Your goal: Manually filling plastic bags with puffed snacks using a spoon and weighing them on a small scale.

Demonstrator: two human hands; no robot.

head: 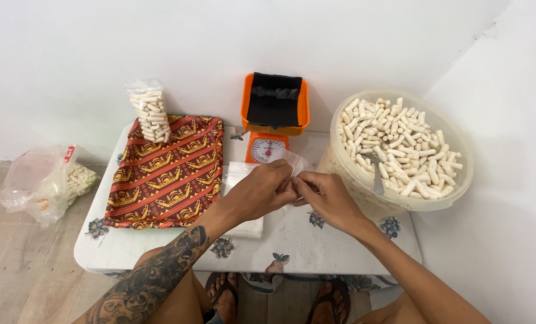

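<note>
While a crinkled plastic sack (40, 180) slumps on the floor, a patterned red tray (166, 174) lies flat; left hand (262, 189) and right hand (325, 195) both pinch a thin clear bag (293, 162) above the table (292, 234); rightward, a round tub (460, 180) holds pale cylindrical snacks (400, 147).

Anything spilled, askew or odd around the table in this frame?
Nothing spilled. One oddity: a metal scoop lies half-buried among the white sticks in the tub. Both hands, left hand and right hand, pinch a clear bag.
</note>
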